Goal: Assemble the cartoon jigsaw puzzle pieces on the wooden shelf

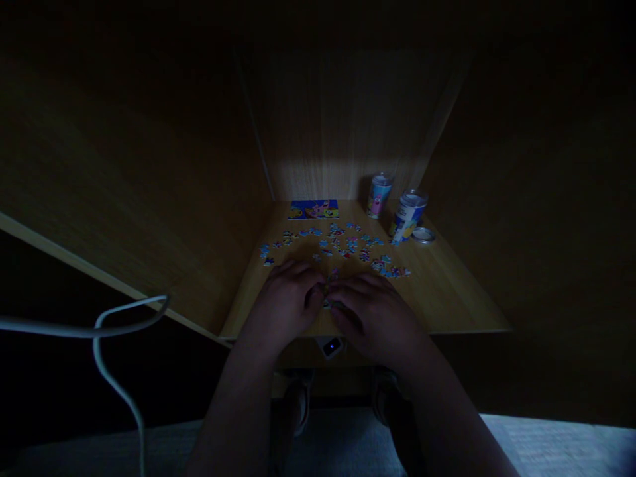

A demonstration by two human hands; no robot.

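My left hand (291, 298) and my right hand (375, 311) meet near the front of the wooden board, with fingers curled inward. Between their fingertips are a few small jigsaw puzzle pieces (326, 305), largely covered by the fingers. Both hands are closed on them; whether the pieces are joined I cannot tell. Just beyond the fingers, many loose jigsaw pieces (352, 244) lie scattered in blue, yellow and pink. Behind these rests a flat cartoon picture card (315, 210), also blue, yellow and pink.
Two cartoon-printed cylindrical cans (379, 196) (408, 216) stand at the back right, a round lid (423, 235) beside the nearer one. Wooden panels enclose the dim board (447, 298). A white cable (116, 384) hangs at left. A small device (330, 346) with a blue light sits below the front edge.
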